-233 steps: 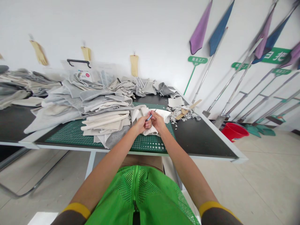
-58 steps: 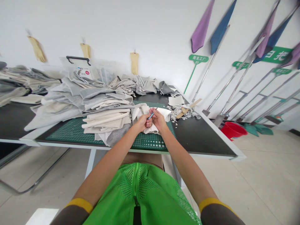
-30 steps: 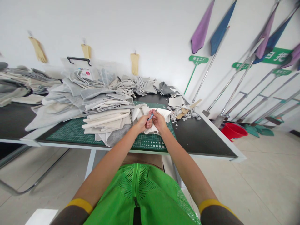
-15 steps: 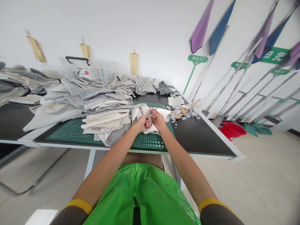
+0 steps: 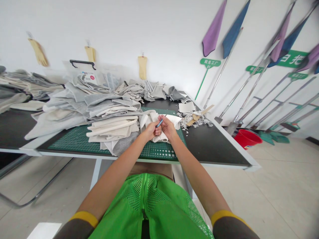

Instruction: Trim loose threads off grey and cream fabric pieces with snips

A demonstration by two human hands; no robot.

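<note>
Both hands meet over a white cloth (image 5: 163,136) on the green cutting mat (image 5: 159,151). My left hand (image 5: 152,130) is closed, with its fingers curled around something I cannot make out. My right hand (image 5: 167,126) is closed on a small blue tool (image 5: 159,123), which shows between the two hands and slants down to the left. Its tip is too small to tell. To the left of my hands, folded white and grey cloths (image 5: 112,124) lie in a tall stack.
More cloths (image 5: 154,91) lie along the table's back, near a clear box with a black handle (image 5: 82,62). Right of my hands are scraps (image 5: 195,121) and a brown strip (image 5: 200,115). A red bucket (image 5: 248,137) stands on the floor at right.
</note>
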